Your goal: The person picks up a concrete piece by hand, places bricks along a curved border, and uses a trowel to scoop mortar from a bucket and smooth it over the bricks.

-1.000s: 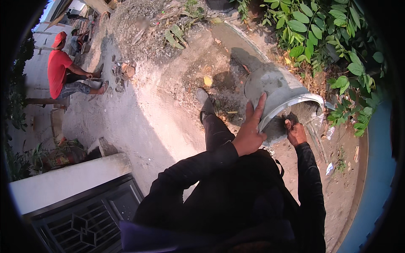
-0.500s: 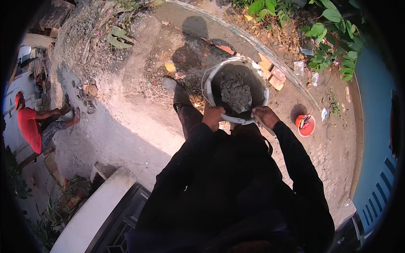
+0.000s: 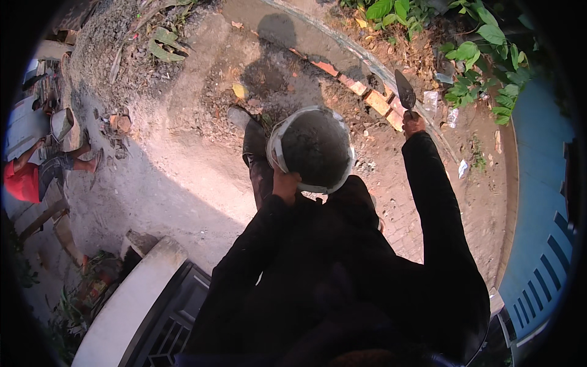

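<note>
A white bucket (image 3: 344, 164), smeared with grey cement, is tilted in front of my body by my bent leg. Its inside is dark grey, and I cannot tell how much mortar is in it. My left hand (image 3: 285, 185) is closed on the near left part of its rim. Out to the right, my right hand (image 3: 413, 123) grips the handle of a pointed trowel (image 3: 404, 90), its blade pointing away from me. The trowel is apart from the bucket, above the ground close to a row of bricks (image 3: 378, 103).
A curved low edging (image 3: 367, 58) runs beyond the bricks, with leafy plants (image 3: 477, 52) behind it. A blue wall (image 3: 541, 183) stands at right. At far left another person in a red shirt (image 3: 24, 180) bends near a bucket (image 3: 62, 124). A white ledge (image 3: 137, 300) lies at lower left.
My right hand has left the bucket rim and swung outward right with the trowel. The bucket has shifted left and tilted; the mortar heap no longer shows. The orange bucket is out of sight.
</note>
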Demonstrator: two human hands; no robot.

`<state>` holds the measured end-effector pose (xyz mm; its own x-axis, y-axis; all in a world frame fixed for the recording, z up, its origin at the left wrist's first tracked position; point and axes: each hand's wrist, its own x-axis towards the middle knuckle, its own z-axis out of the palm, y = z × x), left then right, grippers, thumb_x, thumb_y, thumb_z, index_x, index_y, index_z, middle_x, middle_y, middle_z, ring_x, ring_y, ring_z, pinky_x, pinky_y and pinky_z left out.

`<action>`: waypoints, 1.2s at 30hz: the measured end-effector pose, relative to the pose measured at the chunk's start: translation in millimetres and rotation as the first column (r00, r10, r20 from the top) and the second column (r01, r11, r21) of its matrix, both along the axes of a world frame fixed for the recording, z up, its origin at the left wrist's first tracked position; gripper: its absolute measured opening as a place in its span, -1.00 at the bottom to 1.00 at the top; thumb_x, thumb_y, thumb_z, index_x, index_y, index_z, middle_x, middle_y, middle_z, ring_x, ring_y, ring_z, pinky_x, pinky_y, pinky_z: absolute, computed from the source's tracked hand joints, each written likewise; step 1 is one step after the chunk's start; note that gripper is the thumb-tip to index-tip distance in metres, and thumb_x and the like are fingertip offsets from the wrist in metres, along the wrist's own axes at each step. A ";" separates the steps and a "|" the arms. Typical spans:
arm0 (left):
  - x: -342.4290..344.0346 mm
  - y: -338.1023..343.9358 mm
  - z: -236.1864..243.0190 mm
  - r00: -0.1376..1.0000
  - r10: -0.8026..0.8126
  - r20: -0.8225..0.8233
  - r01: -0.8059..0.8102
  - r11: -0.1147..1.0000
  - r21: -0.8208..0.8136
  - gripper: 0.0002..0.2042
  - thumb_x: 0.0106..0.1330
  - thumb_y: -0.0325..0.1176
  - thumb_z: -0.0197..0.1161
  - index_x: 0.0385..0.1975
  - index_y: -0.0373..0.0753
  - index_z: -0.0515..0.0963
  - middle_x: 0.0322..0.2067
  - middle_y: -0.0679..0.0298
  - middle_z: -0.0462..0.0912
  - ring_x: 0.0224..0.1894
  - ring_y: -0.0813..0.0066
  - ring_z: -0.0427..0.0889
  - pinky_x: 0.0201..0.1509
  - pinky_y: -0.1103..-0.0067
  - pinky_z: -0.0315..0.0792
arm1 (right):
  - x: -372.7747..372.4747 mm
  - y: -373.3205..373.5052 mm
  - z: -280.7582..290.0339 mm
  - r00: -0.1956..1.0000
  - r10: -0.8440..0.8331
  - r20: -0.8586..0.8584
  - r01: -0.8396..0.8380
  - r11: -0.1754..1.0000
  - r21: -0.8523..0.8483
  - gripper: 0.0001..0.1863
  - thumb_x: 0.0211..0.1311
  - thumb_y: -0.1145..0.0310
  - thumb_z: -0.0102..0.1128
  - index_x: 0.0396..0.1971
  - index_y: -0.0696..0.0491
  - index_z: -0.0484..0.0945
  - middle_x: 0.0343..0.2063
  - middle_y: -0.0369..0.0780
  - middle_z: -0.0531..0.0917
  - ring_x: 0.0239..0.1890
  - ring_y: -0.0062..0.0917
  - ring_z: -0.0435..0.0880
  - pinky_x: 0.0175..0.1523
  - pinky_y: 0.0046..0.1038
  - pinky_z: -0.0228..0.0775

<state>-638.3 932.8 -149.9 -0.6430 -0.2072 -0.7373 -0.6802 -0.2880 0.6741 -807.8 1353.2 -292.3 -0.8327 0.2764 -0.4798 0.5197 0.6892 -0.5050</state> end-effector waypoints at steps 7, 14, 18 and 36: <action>-37.7 36.0 -2.7 0.966 -0.258 0.014 0.254 0.938 -0.236 0.00 0.05 -0.51 0.15 0.38 0.08 -0.45 0.06 -0.38 0.14 -0.06 -0.23 0.38 0.02 0.35 0.35 | 91.8 -65.5 170.5 0.738 0.675 0.012 -0.667 0.727 0.160 -0.72 0.27 0.22 -0.06 -0.19 0.09 0.48 -0.27 0.02 0.60 -0.18 -0.08 0.61 -0.14 -0.10 0.43; -58.6 91.2 67.1 0.846 -0.530 -0.057 0.458 0.778 -0.429 0.01 0.09 -0.57 0.11 0.37 0.21 -0.49 0.20 -0.65 -0.34 0.30 -0.48 -0.13 0.24 0.36 0.25 | 85.6 -122.9 120.9 0.642 0.732 0.226 -0.764 0.589 0.262 -0.77 0.22 0.31 -0.08 -0.22 0.12 0.43 -0.26 0.04 0.57 -0.23 -0.03 0.61 -0.18 -0.10 0.49; -70.4 103.6 85.3 0.860 -0.466 -0.208 0.337 0.825 -0.455 0.01 0.07 -0.63 0.12 0.38 0.25 -0.40 0.23 -0.61 -0.37 0.35 -0.38 -0.25 0.29 0.39 0.15 | 84.6 -126.5 198.0 0.680 0.731 0.055 -0.691 0.614 0.381 -0.77 0.17 0.32 -0.01 -0.22 0.08 0.46 -0.30 -0.02 0.58 -0.16 -0.09 0.62 -0.15 -0.17 0.51; -80.7 73.0 145.3 0.787 -0.505 -0.354 0.527 0.849 -0.039 -0.21 -0.07 -0.71 0.10 0.31 -0.19 0.14 -0.04 0.26 0.42 -0.08 0.47 0.48 0.05 0.58 0.38 | 118.4 -123.4 217.9 0.949 0.221 0.227 -0.023 0.762 -0.647 -0.66 0.29 0.13 -0.01 -0.34 0.12 0.56 -0.63 -0.21 0.55 -0.65 -0.51 0.52 -0.54 -0.40 0.35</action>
<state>-719.0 1005.8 -4.6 -0.8516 0.2637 -0.4530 -0.4712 -0.0064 0.8820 -689.4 1229.9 -74.3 -0.6450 -0.2652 -0.7167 0.6366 0.3325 -0.6959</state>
